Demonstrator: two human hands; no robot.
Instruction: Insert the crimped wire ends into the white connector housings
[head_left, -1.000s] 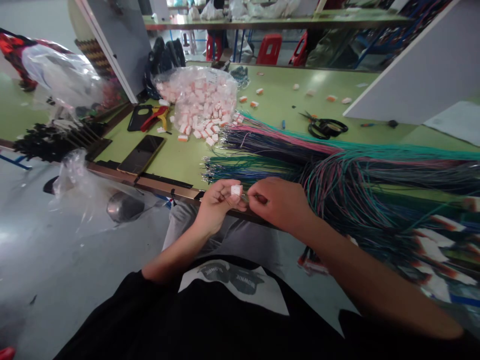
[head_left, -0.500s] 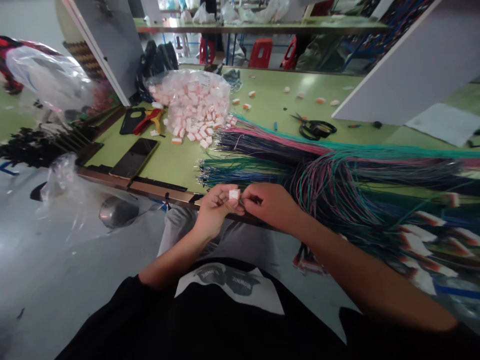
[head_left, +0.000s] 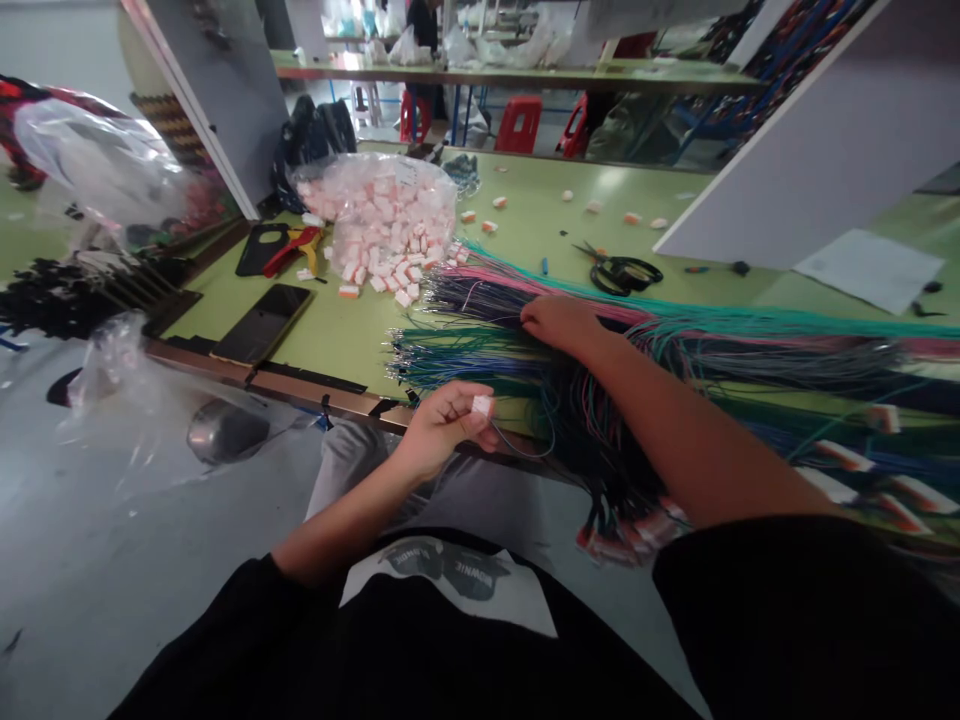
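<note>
Pinching a small white connector (head_left: 482, 406) between thumb and curled fingers, the left hand (head_left: 442, 425) sits at the near edge of the green table (head_left: 341, 335); a thin wire (head_left: 529, 457) loops rightward from the piece. The right hand (head_left: 562, 322) lies over the bundled wires (head_left: 480, 297), fingers bent together (whether they grip a strand, one cannot tell). A clear bag (head_left: 409, 175) holds many white-and-orange pieces (head_left: 403, 297), more lying loose before it. A dark phone (head_left: 262, 324) rests leftward, black-handled scissors (head_left: 626, 274) behind the wires. Pale panels (head_left: 787, 160) flank the table; beyond, red stools (head_left: 519, 125) stand near another long table (head_left: 525, 73).
</note>
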